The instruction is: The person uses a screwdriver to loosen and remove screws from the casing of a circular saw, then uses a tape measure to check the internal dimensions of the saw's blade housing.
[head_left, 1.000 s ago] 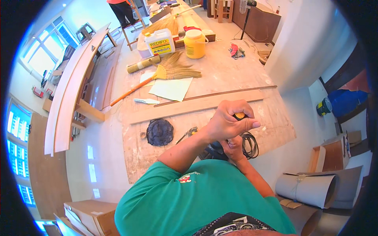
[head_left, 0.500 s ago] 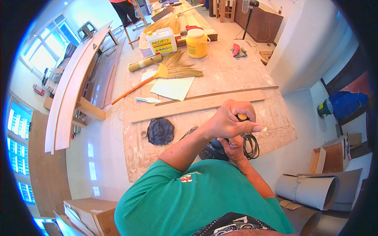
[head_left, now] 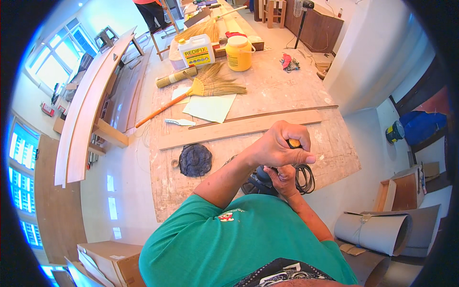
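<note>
My left hand [head_left: 287, 143] is closed round a dark handle with an orange top [head_left: 293, 142], held above a black tool [head_left: 259, 181]. My right hand [head_left: 282, 179] is just below it, gripping the black tool, which is partly hidden by my hands and body. A coiled black cord [head_left: 306, 179] lies beside my right hand. To the left on the worn worktop [head_left: 344, 158] are a crumpled dark cloth [head_left: 195, 159] and a small ring [head_left: 175, 163]. A long pale board [head_left: 215, 131] lies beyond my hands.
Further back lie a broom [head_left: 210, 83], paper sheets [head_left: 210, 107], a white jug [head_left: 196, 50] and a yellow bucket [head_left: 239, 57]. Long planks [head_left: 81, 124] rest on a left bench. Rolled sheets [head_left: 370, 229] stand at lower right. Another person's legs [head_left: 150, 14] show at the back.
The view has shifted very slightly. My left arm hides a little more of the black tool; both hands keep the same hold.
</note>
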Demonstrator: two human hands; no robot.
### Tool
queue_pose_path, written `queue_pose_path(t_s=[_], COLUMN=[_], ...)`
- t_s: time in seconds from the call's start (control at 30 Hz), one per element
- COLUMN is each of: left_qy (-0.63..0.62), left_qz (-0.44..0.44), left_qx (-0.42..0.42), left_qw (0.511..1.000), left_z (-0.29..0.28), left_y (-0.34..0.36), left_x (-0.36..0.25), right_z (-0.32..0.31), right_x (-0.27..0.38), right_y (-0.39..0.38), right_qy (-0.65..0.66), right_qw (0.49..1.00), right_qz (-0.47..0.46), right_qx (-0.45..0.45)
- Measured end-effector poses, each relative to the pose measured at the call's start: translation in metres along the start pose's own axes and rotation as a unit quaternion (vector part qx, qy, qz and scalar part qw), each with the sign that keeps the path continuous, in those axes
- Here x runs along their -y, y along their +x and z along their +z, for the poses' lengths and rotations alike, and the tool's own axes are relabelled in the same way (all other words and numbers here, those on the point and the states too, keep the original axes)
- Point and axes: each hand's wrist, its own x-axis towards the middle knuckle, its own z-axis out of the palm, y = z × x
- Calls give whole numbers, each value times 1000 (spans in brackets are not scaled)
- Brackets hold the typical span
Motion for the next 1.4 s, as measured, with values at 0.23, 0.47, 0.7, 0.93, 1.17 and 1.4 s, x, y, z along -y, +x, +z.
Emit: queue_pose_path(t_s=[0.23, 0.47, 0.7, 0.93, 1.17, 1.4], left_qy=[-5, 164, 273, 197, 171, 155], left_qz=[6, -19, 94, 66, 72, 61], left_qx=[-24, -243, -274, -176, -130, -101], left_qw=[1000, 956, 917, 962, 974, 981], left_z=[-1, 37, 44, 27, 16, 13], left_y=[-2, -6, 0, 4, -1, -3], left_x=[4, 2, 8, 13, 8, 6], right_z=[0, 0, 0, -3, -2, -3], right_x=[12, 19, 21, 16, 21, 5], right_y=[10, 17, 10, 15, 18, 6], right_qy=[-12, 37, 71, -20, -1, 11], right_qw=[999, 997, 995, 998, 999, 1000], right_qz=[-25, -18, 8, -37, -19, -3], right_qx=[-19, -57, -68, -40, -39, 0])
